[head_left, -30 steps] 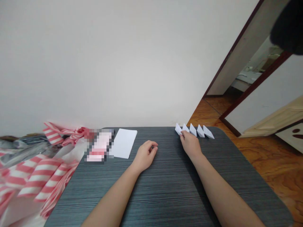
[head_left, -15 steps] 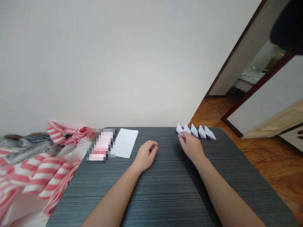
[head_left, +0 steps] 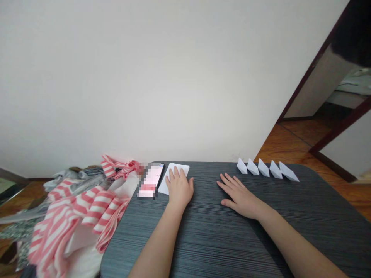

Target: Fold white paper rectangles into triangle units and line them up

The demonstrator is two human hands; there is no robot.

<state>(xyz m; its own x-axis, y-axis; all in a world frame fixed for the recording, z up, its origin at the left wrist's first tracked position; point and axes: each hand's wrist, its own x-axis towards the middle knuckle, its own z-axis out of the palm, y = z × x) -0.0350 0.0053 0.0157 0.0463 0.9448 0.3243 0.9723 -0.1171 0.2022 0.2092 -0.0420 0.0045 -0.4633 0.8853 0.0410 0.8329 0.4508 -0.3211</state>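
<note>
My left hand lies over the stack of white paper, fingers spread across its top and covering much of it. Flat above or on the dark table, my right hand has its fingers stretched out and nothing in them. Beyond it, several folded white paper pieces stand in a row along the back right edge. They look like small pointed boats, though the exact fold is hard to make out. The rightmost one is longer and lies at a slant.
A phone, partly pixelated, lies left of the paper. The dark wood-grain table meets a white wall at the back. Red-and-white striped cloth is heaped left of the table. At the right are a wooden floor and a doorway.
My right hand has let go of the leftmost folded piece and drawn back, opening. My left hand has moved onto the paper stack with its fingers spread. The view has turned left.
</note>
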